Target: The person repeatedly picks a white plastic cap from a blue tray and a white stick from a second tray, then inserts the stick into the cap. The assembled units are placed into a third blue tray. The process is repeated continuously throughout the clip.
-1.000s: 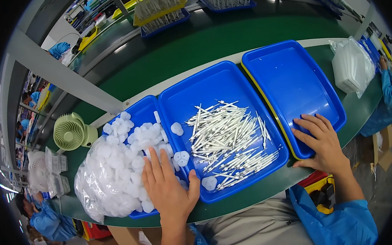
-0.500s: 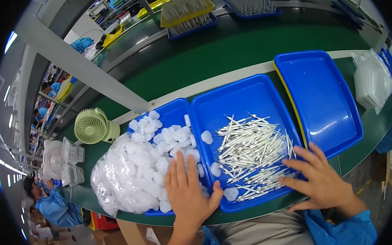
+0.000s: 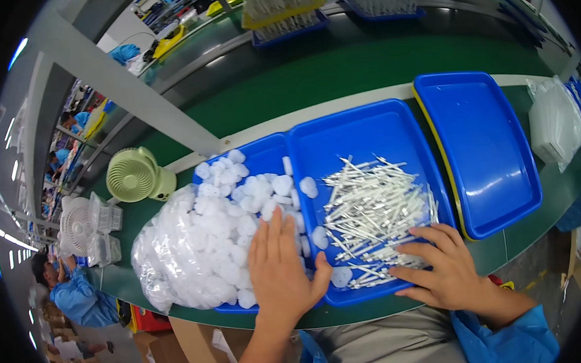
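My left hand (image 3: 284, 275) lies with its fingers stretched out over the near right part of a pile of small white rounded plastic pieces (image 3: 229, 218). These pieces spill from a clear plastic bag (image 3: 157, 266) into a blue tray (image 3: 265, 151); a few lie at the left edge of the middle blue tray (image 3: 357, 132). That middle tray holds a heap of thin white sticks (image 3: 372, 203). Over the heap's near right side is my right hand (image 3: 445, 268), fingers apart and slightly bent, the tips at the sticks. Nothing shows gripped in either hand.
At the right stands a stack of blue and yellow trays (image 3: 488, 149), with a clear bag of white items (image 3: 556, 125) beyond it. A green fan (image 3: 132, 176) sits by a grey post (image 3: 132, 101) at the left. Trays of upright sticks (image 3: 286, 9) stand at the back.
My right hand has moved left, and its fingers have drawn closer together over the near sticks. My left hand stays almost in place. The view has shifted slightly.
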The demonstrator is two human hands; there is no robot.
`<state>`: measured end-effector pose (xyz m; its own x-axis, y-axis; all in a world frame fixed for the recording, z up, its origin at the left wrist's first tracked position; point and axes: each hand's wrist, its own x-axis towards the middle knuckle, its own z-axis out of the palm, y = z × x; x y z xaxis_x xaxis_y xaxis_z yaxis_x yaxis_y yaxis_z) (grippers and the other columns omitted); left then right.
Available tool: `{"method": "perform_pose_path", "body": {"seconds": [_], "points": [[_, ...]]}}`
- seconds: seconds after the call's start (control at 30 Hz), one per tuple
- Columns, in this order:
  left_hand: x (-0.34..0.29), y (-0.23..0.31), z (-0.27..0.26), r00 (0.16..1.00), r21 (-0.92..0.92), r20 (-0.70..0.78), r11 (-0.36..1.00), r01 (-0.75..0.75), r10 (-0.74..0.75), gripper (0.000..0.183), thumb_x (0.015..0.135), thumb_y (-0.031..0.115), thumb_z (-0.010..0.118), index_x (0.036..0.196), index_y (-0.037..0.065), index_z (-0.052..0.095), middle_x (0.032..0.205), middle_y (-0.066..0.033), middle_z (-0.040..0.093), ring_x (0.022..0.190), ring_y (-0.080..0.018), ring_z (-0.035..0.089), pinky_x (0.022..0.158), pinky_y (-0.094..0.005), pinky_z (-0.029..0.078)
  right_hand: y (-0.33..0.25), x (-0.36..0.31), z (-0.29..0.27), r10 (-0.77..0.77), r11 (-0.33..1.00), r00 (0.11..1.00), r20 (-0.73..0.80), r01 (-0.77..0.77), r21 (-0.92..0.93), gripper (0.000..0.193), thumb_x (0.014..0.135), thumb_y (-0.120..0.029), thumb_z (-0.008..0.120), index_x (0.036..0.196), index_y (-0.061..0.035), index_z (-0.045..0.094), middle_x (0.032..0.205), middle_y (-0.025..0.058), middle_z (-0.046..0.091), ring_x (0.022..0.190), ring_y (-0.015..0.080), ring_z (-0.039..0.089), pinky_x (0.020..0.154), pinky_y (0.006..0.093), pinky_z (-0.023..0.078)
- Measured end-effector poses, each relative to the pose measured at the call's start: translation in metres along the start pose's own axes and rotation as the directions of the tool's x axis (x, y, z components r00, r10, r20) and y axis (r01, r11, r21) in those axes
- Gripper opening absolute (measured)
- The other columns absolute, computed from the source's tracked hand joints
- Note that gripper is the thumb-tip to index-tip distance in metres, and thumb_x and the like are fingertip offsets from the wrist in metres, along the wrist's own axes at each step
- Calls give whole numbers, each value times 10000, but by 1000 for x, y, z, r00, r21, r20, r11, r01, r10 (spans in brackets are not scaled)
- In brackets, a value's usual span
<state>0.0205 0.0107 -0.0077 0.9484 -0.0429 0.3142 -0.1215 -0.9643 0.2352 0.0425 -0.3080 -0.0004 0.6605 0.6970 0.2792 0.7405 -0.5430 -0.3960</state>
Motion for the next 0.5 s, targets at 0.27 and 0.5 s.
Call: {"method": "perform_pose_path", "body": {"seconds": [0.27, 0.5], "points": [[9, -4, -5, 999, -126, -29, 992, 11, -15, 469, 957, 67, 739, 1410, -41, 687, 1544, -239, 653, 1344, -489, 626, 1146, -562, 491, 10, 5, -9, 40, 995, 997, -60, -34, 94, 393, 910, -379, 901, 1203, -127, 833, 1294, 57, 734, 1347, 345, 629, 1088, 517, 489], [22, -5, -19, 1000, -103, -1, 995, 10, -10, 336, 957, -11, 726, 1288, 10, 775, 1432, -211, 706, 1256, -462, 640, 1091, -533, 522, -3, 33, -2, 157, 987, 987, -37, -159, -40, 256, 896, -158, 881, 1137, -104, 816, 1089, 60, 694, 1071, 294, 640, 918, 454, 491]]}}
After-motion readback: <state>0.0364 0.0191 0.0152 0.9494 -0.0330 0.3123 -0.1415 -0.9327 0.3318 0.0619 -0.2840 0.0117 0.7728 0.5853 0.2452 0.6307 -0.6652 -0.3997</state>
